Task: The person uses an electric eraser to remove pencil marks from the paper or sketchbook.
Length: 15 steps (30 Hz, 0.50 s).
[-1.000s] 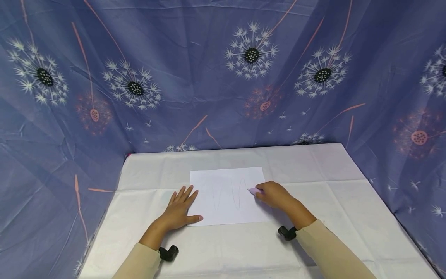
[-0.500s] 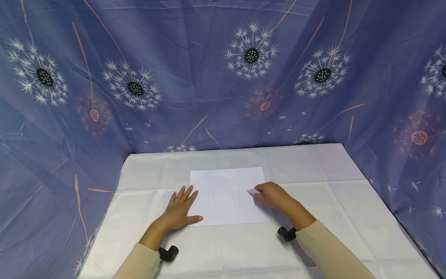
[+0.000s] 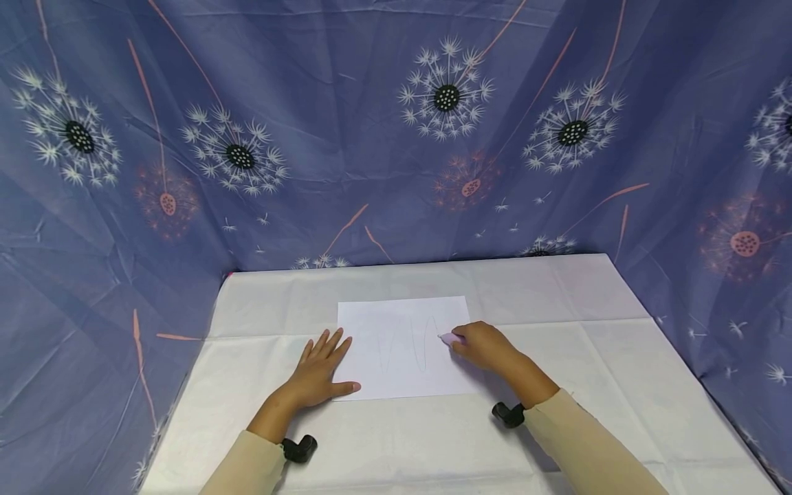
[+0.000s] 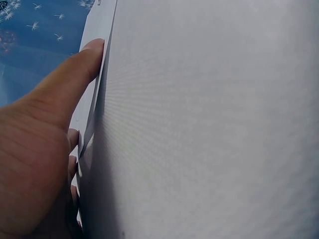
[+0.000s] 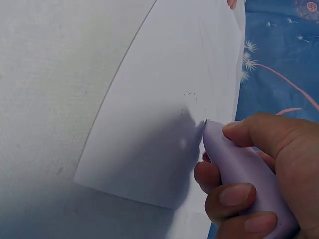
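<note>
A white sheet of paper (image 3: 396,323) with faint wavy pencil-like lines lies on the table. My left hand (image 3: 317,375) rests flat on its left edge, fingers spread and thumb along the near edge; the left wrist view shows the thumb (image 4: 82,62) at the paper's border. My right hand (image 3: 489,346) grips a thick lavender pen-shaped tool (image 5: 244,169) with a tapered end, fingers curled round its body and thumb along the top. Its small tip is right at the paper, by the right end of the lines. A few dark specks (image 5: 189,94) lie near it.
A white cloth (image 3: 396,447) covers the table. Behind and at both sides hangs a blue curtain (image 3: 346,137) printed with dandelions. A black wrist-worn device (image 3: 300,449) sits at the left wrist, another (image 3: 509,414) at the right.
The tool's tip has shifted very slightly, a little left, with my right hand. My left hand and the paper stay where they were.
</note>
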Motion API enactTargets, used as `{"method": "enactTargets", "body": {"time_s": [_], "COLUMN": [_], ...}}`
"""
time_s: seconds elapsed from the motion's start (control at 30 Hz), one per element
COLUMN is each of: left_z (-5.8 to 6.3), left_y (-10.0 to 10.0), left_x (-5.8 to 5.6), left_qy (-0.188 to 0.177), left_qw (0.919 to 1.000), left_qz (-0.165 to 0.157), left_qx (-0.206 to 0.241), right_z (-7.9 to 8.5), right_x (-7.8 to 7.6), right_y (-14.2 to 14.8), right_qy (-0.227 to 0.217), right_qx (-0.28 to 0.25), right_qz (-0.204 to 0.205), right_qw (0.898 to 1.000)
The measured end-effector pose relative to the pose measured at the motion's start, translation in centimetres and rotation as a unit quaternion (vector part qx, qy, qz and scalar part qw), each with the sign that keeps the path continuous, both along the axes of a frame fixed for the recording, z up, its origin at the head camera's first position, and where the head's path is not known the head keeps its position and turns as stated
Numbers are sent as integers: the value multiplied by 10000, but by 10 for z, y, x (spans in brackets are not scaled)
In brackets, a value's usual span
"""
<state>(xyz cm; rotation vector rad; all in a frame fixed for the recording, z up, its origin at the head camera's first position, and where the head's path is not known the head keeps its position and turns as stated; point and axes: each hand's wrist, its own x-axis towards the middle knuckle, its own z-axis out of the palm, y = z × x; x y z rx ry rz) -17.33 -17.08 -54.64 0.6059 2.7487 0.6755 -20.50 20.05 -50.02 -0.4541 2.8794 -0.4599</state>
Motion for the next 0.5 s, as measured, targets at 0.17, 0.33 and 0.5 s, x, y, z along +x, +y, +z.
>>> {"method": "enactTargets", "body": {"time_s": [0.17,0.33,0.5], "left_z": [0,0,-1], "left_y": [0,0,0], "left_x": [0,0,0], "left_qy": [10,-7,8], "left_qw": [10000,10000,10000], "left_qz": [5,14,17], "left_qx": [3,-23,-37], "right_z": [-2,0,3], "right_x": [0,1,2], "right_y": [-1,-4,-4], "right_qy": [29,-35,-106], "right_qx": [51,-32,1], "right_qz": [-125,-50,-150], "right_qw": [9999,10000,9998]}}
